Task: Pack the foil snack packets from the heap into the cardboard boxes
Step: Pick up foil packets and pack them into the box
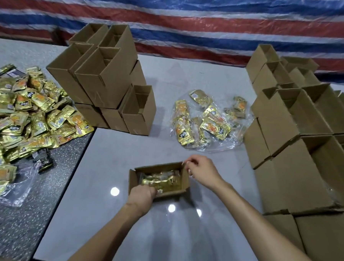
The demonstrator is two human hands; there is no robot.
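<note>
- Packets (164,182) of gold foil lie flat inside the open box (132,180), which sits on the glossy grey table (161,239) right in front of us.
- Our left hand (141,196) grips the box at its near left corner, fingers curled over the rim and down onto the foil.
- Our right hand (202,171) is curled at the box's right end, thumb and forefinger up by the top corner of the end wall. We cannot tell whether they actually pinch the card.
- The heap (18,112) of packets spreads over the dark speckled table (22,232) at our left, well apart from the box.
- A clear plastic bag (232,141) with a few more packets in it lies beyond the box.
- The left stack (104,77) of cardboard boxes stands just beside the heap, and the right stack (297,127) runs along our right side.
- A striped tarpaulin (173,14) hangs behind it all.
</note>
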